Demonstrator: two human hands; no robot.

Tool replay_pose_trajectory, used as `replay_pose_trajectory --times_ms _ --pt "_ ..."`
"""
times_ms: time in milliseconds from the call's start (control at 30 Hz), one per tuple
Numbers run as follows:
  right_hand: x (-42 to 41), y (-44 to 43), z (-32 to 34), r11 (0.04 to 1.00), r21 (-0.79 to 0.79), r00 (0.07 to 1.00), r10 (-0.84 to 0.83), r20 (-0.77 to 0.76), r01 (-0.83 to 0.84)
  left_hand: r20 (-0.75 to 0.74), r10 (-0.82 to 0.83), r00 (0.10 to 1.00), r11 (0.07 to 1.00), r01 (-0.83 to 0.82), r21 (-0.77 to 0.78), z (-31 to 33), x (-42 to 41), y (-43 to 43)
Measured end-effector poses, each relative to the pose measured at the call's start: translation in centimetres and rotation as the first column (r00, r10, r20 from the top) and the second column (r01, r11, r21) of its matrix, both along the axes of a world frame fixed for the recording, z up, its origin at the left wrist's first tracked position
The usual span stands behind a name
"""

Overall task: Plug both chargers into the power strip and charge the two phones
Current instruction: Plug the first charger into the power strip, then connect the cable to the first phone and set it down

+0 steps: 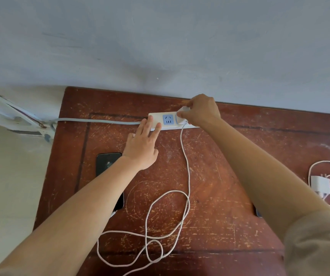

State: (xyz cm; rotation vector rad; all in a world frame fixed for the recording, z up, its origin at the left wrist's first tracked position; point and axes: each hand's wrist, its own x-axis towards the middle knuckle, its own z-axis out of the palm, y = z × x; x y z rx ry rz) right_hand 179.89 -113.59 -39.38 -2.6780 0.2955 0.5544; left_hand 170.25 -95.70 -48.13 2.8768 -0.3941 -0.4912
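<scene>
A white power strip (168,119) with blue sockets lies at the table's far edge by the wall. My left hand (143,145) presses flat on its left end, fingers spread. My right hand (200,110) grips a white charger plug (183,110) at a socket on the strip's right part. The plug's white cable (186,162) runs down the table in loops toward a black phone (108,162) half hidden under my left forearm. A second white charger (320,185) with coiled cable lies at the right. A second dark phone (258,213) peeks out beneath my right arm.
The worn red-brown wooden table (219,186) stands against a grey wall (160,46). The strip's grey cord (100,120) runs left off the table to white pipes (20,116) and fittings in the corner.
</scene>
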Motion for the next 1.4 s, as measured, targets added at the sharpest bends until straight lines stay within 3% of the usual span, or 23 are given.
replay_pose_trajectory --times_ms 400,533,700,867,933,1033,1200,1300,1400 --pt "-0.1 1.0 -1.7 0.988 0.083 0.99 -0.136 0.036 0.133 0.015 0.0 1.0 1.0 0.0 -0.019 -0.7 0.1 0.3" --pt "0.1 1.0 -1.7 0.975 0.145 0.986 -0.164 -0.028 0.166 0.013 -0.007 1.0 1.0 0.007 -0.011 -0.8 0.0 0.4" --pt "-0.2 1.2 -1.9 0.971 0.153 0.983 -0.182 -0.018 0.182 -0.06 -0.021 0.998 1.0 0.021 0.006 -0.3 0.2 0.4" --pt "-2.7 2.6 -1.5 0.996 -0.09 0.992 0.017 0.123 -0.006 -0.2 -0.06 0.978 0.998 0.063 0.008 3.3 1.3 1.4" --pt "-5.3 3.0 -1.3 0.993 -0.113 0.958 0.068 0.279 -0.037 -0.117 0.011 0.993 0.998 -0.019 -0.067 4.7 0.4 2.6" --pt "-10.2 2.8 -1.0 1.0 -0.013 0.887 -0.01 0.462 0.018 -0.01 0.201 0.98 0.961 -0.199 -0.19 6.0 -3.7 5.5" --pt "-19.3 4.0 -1.9 0.992 0.086 0.901 -0.121 0.418 0.093 -0.08 0.444 0.893 0.866 -0.45 -0.219 5.6 -12.1 9.9" --pt "-24.1 5.2 -3.4 0.972 0.179 0.96 -0.186 0.21 0.15 -0.055 0.482 0.875 0.858 -0.484 -0.172 4.3 -17.1 11.4" --pt "-28.0 7.7 -4.8 0.977 0.206 0.995 -0.066 0.068 0.051 -0.153 0.543 0.826 0.813 -0.562 -0.15 2.6 -21.0 12.9"
